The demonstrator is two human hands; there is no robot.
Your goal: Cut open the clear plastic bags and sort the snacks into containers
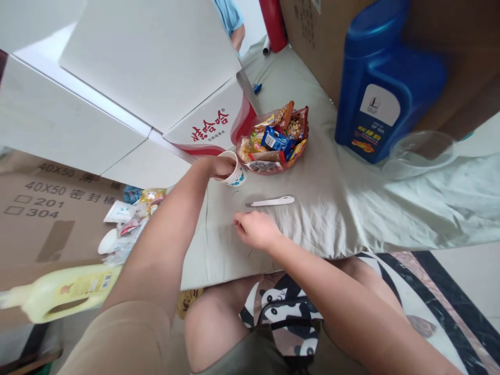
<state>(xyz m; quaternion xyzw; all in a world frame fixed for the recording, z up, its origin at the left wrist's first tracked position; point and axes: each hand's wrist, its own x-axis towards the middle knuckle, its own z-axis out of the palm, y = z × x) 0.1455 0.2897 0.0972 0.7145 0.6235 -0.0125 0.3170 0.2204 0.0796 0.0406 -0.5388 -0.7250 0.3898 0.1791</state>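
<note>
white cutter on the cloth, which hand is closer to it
Right. The right hand rests on the cloth just short of the cutter, not touching; the left hand grips the cup farther left.

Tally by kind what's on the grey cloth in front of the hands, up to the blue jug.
Bowls: 2, snack bowl and clear bowl
Paper cup: 1, in the left hand
White cutter: 1
Blue jug: 1
Total: 5

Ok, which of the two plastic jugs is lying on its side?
The pale yellow plastic jug at lower left; the blue plastic jug stands upright.
</note>
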